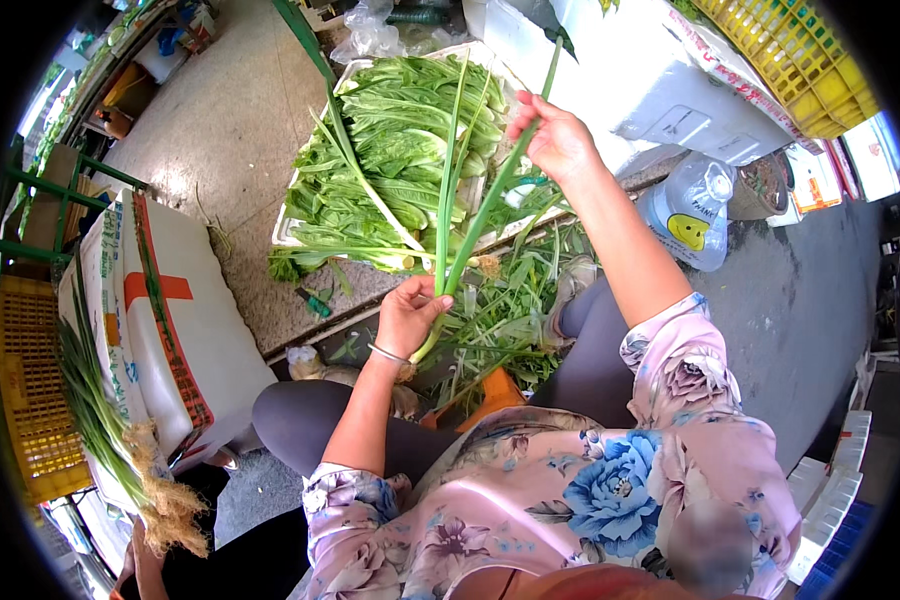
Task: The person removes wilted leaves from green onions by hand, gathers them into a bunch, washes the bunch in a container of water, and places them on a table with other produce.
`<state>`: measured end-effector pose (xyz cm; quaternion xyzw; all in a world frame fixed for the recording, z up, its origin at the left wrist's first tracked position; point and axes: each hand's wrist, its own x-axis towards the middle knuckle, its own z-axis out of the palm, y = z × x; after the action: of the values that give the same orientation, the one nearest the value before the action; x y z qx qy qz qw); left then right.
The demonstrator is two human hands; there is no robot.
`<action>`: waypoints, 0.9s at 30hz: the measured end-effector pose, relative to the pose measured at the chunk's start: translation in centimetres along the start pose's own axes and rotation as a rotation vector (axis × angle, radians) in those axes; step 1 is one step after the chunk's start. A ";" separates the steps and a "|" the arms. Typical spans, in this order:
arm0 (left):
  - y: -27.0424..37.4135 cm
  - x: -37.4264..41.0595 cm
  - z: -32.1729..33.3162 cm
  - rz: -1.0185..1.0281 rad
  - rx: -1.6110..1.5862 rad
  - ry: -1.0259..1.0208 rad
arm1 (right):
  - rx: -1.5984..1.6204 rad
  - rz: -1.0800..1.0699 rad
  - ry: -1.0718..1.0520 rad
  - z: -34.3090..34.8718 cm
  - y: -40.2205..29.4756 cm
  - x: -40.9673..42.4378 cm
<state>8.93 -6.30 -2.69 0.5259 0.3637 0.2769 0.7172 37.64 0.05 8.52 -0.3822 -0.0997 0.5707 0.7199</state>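
My left hand (412, 313) grips the lower stalk of a green onion (493, 196) with long green leaves, its pale root end below the fist. Higher up on the right, my right hand (553, 133) pinches one leaf of it between thumb and fingers. Beyond both hands lies a white foam tray (288, 225) heaped with leafy lettuce (401, 150). Across its near edge rest more onion stalks (375, 191), one with a root tuft showing. Loose leaves and trimmings (510, 322) are piled on the ground between my feet.
At left stands a taped white foam box (210, 322) beside a bunch of rooted green onions (109, 420) and a yellow crate (37, 390). Another person's hand (146, 559) shows below that bunch. A clear plastic bag (690, 214) and white foam boxes (667, 105) are at right.
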 end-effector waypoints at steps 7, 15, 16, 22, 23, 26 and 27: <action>0.9 -0.8 0.0 -0.010 0.157 -0.035 | -0.022 0.024 0.091 -0.6 0.0 -0.9; 1.0 -0.9 0.2 -0.009 0.007 -0.081 | -0.033 0.218 0.268 -6.3 2.5 2.0; 0.9 -1.1 0.0 -0.005 0.022 -0.090 | -0.088 0.224 0.181 -5.5 3.1 1.5; 1.3 -1.5 0.4 -0.030 0.062 -0.149 | -0.146 0.211 -0.358 -3.5 2.7 1.2; 1.4 -1.6 0.5 -0.048 0.068 -0.166 | -0.172 0.209 -0.361 -3.4 2.8 1.1; 1.5 -1.7 0.6 -0.090 0.046 -0.214 | -0.120 0.191 -0.302 -2.3 2.6 0.2; 1.3 -1.7 0.6 -0.091 0.032 -0.221 | -0.078 0.189 -0.276 -2.6 2.4 0.2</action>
<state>8.44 -7.58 -0.95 0.5475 0.3104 0.1787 0.7563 37.38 -0.76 5.08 -0.3355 -0.1833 0.6788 0.6270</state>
